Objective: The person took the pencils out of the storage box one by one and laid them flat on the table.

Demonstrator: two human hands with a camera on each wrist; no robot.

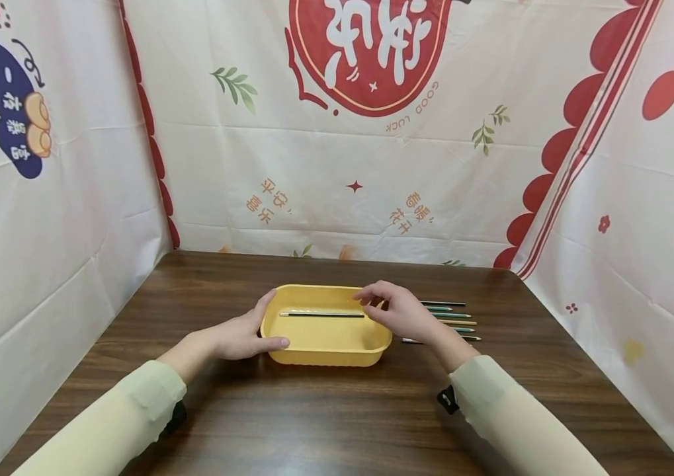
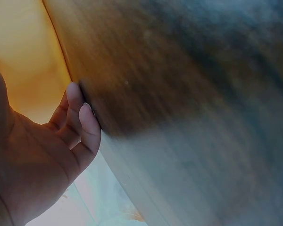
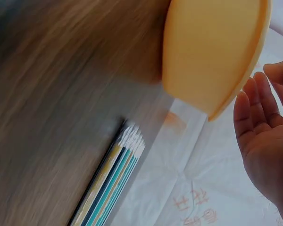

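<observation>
A yellow plastic basin (image 1: 325, 358) with rounded corners stands on the table. My left hand (image 1: 241, 334) holds its left end, thumb over the front rim and fingers along the outer wall. Inside lies a slim dark paintbrush (image 1: 325, 315) with a pale end at the left. Over the basin's right end hovers my right hand (image 1: 395, 309), fingers loosely bent and nothing visible in them. The right wrist view shows that hand (image 3: 269, 141) beside the basin's rim. Several paintbrushes (image 1: 452, 315) in black, teal and yellow lie side by side right of the basin, partly behind the right forearm.
The dark wooden table (image 1: 313, 423) has a white patterned cloth (image 1: 325, 152) hanging behind it and at both sides. Pale green sleeves cover both forearms, with a black strap piece (image 1: 448, 400) at the right wrist.
</observation>
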